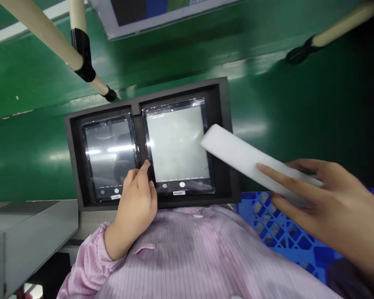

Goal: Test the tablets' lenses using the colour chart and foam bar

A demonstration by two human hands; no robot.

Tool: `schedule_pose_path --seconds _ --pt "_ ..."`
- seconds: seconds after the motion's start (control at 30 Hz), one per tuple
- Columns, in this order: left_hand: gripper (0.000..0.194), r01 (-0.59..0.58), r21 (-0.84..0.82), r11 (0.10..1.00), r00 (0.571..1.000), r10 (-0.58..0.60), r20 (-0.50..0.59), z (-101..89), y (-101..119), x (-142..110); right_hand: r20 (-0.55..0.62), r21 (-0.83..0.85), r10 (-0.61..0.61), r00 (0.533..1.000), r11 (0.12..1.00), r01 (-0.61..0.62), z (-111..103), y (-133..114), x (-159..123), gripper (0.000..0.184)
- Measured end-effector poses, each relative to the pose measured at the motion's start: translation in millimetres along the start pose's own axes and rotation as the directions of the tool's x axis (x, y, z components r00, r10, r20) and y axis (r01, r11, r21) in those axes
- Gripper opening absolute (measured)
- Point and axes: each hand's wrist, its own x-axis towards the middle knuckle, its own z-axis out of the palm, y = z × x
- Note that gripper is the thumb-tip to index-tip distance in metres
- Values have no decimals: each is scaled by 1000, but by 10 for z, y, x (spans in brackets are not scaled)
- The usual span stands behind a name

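A black foam tray [230, 137] with two compartments lies in front of me, a tablet in each. The left tablet [109, 153] has a dark, reflective screen; the right tablet [179, 145] shows a bright, pale screen with camera-like buttons along the bottom. My left hand [137, 203] rests over the tray's front edge, its index finger stretched to the divider beside the right tablet and its other fingers partly bent, with nothing visible in it. In my right hand [324, 199] is a white foam block [246, 155], held tilted, its far end over the right tablet's edge.
The green work surface [268, 104] carries the tray. Beige pipes with black joints [84, 54] stand at the upper left, another pipe [339, 27] at upper right. A framed panel [174, 20] is behind. A blue plastic crate [277, 224] sits below right; a grey box [40, 224] at left.
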Motion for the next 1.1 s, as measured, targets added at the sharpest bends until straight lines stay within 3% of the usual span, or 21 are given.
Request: schedule_pose_path --seconds 0.1,0.2,0.37,0.43,0.57,0.67,0.73,0.9,1.03,1.1 --pt "53 15 -25 1000 1000 -15 26 33 45 4 -70 20 -90 994 996 91 -23 -8 19 34" --pt "58 67 -73 995 995 -61 79 53 49 -10 -83 16 -72 994 997 73 -32 -13 19 36" --pt "65 304 -261 916 948 -265 176 88 25 -49 -97 21 -55 994 998 57 -9 5 -10 39" --pt "66 409 -453 792 912 -344 222 94 43 -32 -126 28 -57 990 998 61 13 23 -20 39" --pt "64 458 -813 361 816 -533 223 48 159 108 -157 40 -67 985 996 74 49 49 -11 42" --pt "63 448 -886 123 708 -654 267 -27 264 255 -181 59 -70 981 995 82 58 49 10 41" --pt "62 442 -896 52 679 -672 296 -72 309 334 -200 74 -68 978 994 84 64 44 18 40" --pt "51 424 -905 23 681 -667 302 -152 296 434 -219 91 -60 974 992 82 97 39 12 40" --pt "40 433 -898 79 741 -599 304 -149 220 455 -231 82 -61 971 993 81 149 54 -4 40" --pt "41 401 -914 58 763 -573 298 -84 214 445 -237 90 -63 969 992 87 182 68 -12 41"
